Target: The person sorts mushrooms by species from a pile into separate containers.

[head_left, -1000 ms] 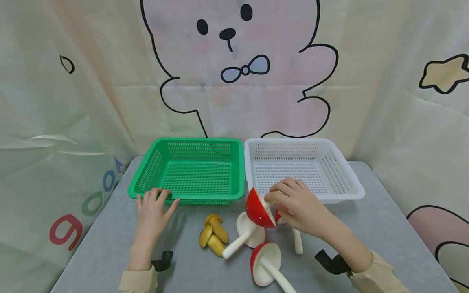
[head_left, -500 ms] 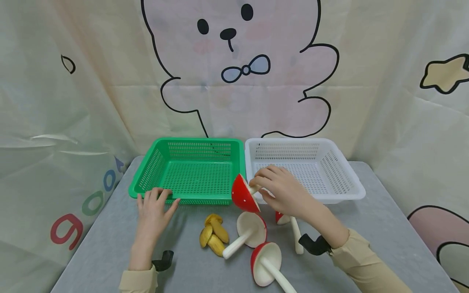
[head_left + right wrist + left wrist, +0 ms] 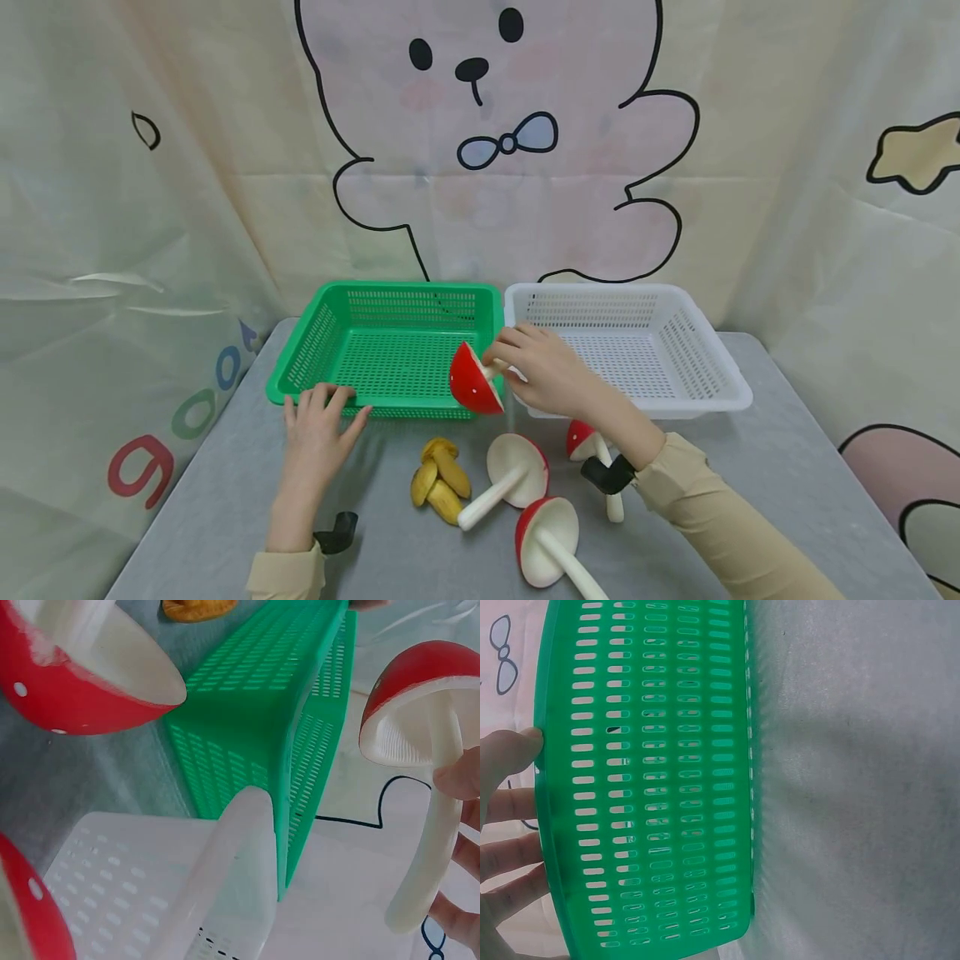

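In the head view, my right hand (image 3: pixel 543 371) pinches the pale stem of a red toy mushroom (image 3: pixel 472 383) with white spots. Its cap hangs over the front right corner of the green basket (image 3: pixel 300 333). The right wrist view shows the thumb and fingers round that stem (image 3: pixel 431 855), the cap up and apart from the basket. My left hand (image 3: pixel 318 437) holds the green basket's front rim. In the left wrist view the thumb (image 3: pixel 521 746) lies on the rim, with fingers behind it. Both baskets hold nothing visible.
A white basket (image 3: pixel 738 387) stands right of the green one. On the grey table lie a clump of yellow-brown mushrooms (image 3: pixel 442 479) and more red-capped mushrooms (image 3: pixel 517 471), (image 3: pixel 551 537); another red mushroom (image 3: pixel 581 437) is partly hidden by the right wrist.
My right hand has carried the red mushroom up and to the left, from above the other mushrooms to the green basket's front right corner. My left hand has stayed on the rim.
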The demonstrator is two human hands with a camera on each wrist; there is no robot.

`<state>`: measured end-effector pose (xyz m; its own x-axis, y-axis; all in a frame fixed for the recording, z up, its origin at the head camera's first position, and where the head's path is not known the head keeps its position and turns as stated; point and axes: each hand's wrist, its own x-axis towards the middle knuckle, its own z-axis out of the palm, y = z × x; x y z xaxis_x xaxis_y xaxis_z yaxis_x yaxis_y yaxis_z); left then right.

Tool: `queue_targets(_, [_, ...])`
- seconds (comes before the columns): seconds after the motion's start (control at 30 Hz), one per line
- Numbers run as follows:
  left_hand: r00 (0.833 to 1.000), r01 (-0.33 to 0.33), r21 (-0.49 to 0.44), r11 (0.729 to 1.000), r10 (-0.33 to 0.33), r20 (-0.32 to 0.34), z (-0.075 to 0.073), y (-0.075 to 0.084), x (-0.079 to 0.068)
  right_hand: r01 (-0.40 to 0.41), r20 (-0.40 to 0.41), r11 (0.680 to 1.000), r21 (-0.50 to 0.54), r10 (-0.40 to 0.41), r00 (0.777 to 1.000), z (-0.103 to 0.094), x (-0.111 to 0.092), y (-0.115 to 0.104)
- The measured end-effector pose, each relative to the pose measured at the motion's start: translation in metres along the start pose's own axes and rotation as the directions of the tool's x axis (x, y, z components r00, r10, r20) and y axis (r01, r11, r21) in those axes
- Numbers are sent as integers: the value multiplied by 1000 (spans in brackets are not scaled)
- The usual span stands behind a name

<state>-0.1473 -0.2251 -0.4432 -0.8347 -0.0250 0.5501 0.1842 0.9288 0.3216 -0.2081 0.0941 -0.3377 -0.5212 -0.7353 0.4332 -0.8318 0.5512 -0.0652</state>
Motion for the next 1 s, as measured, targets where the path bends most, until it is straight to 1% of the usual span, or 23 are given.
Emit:
queue_targets(0.33, [1000, -7, -4, 1000, 7, -4, 0, 0, 0, -13, 55, 1000, -1, 13, 998, 18, 25, 3])
queue_targets(0.57, [1000, 0, -3, 1000, 0, -5, 0, -1, -1, 12, 73, 1000, 4, -12, 997, 34, 43, 3])
queue_targets(0.83, [1000, -7, -7, 1000, 7, -6, 0, -1, 0, -52, 143, 999, 13, 50, 988, 51, 58, 5])
queue_targets(1.0, [1000, -13, -6, 1000, 13, -14, 0, -1, 0, -95, 202, 995, 36, 86, 976, 59, 66, 6])
